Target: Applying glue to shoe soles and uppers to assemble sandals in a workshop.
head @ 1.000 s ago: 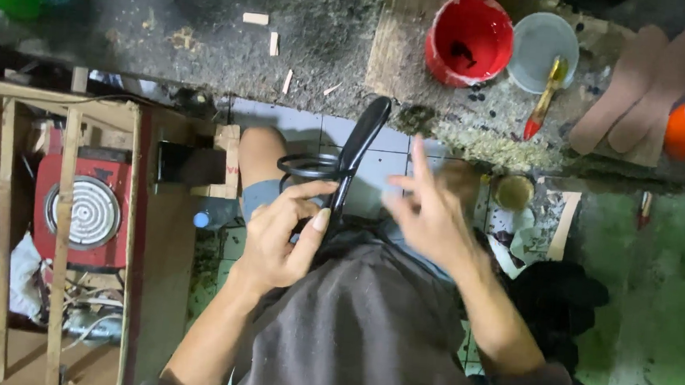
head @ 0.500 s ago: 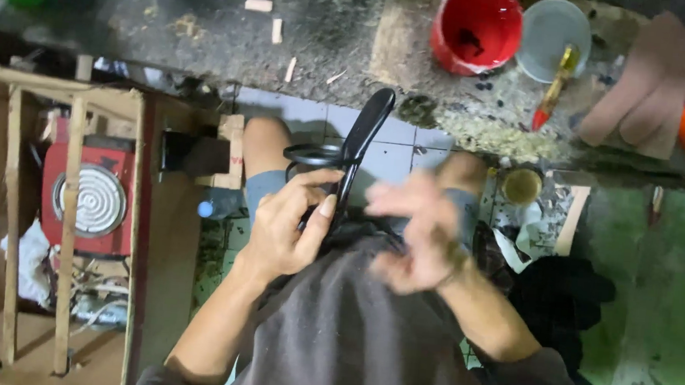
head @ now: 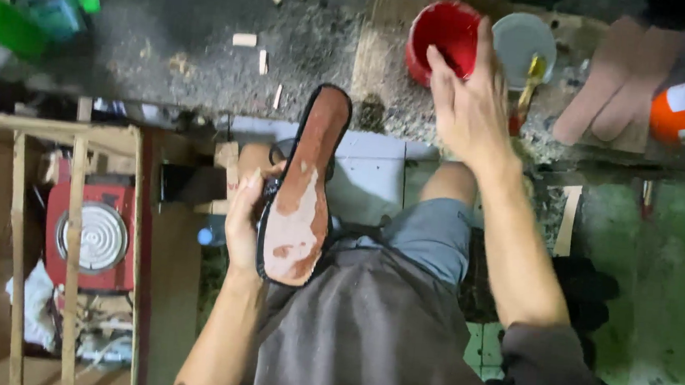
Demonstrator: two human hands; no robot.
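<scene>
Reddish sole [head: 303, 193], black-edged, lies face-up over the lap, gripped along its edge by the left hand [head: 244, 217]. Right hand [head: 468, 96], fingers open and holding nothing, reaches over the red tub [head: 444, 38] beside a grey tub [head: 521, 40].

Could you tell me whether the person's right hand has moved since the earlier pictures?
Yes. The right hand has gone from beside the sandal forward to the red bucket.

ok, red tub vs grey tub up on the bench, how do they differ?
The red tub is bright red; the grey tub is pale grey. The right hand reaches over the red tub's rim; the grey tub is not held. A yellow-handled brush leans at the grey tub, none shows in the red. Both are round, open-topped, side by side.
</scene>
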